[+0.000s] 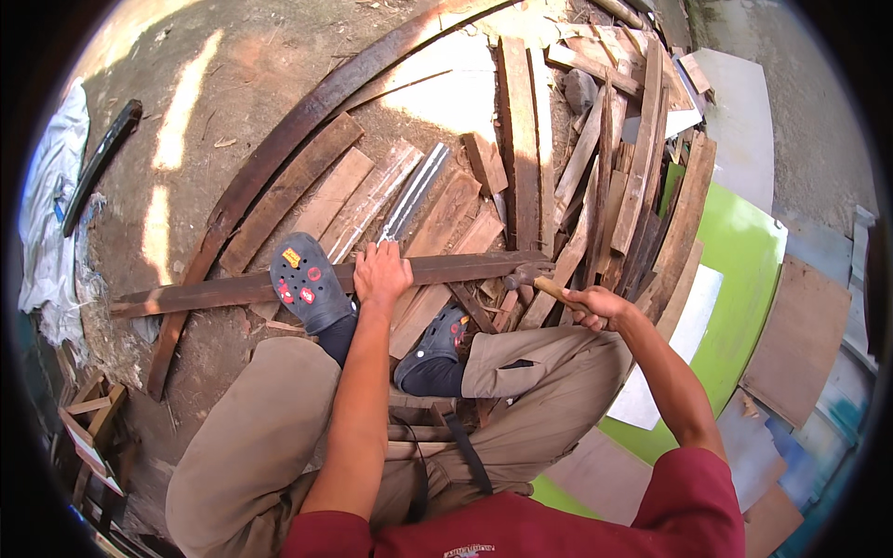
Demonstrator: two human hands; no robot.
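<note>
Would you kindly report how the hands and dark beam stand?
Left hand on dark beam. Right hand gripping hammer, its head by beam's right end. Grey clog across beam, beside left hand.

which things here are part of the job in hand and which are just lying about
In use:
- hammer, in the right hand
- long dark plank, under the left hand and a grey clog

Apparently lying about:
- green sheet
- crumpled white sheeting
- black bar
</note>
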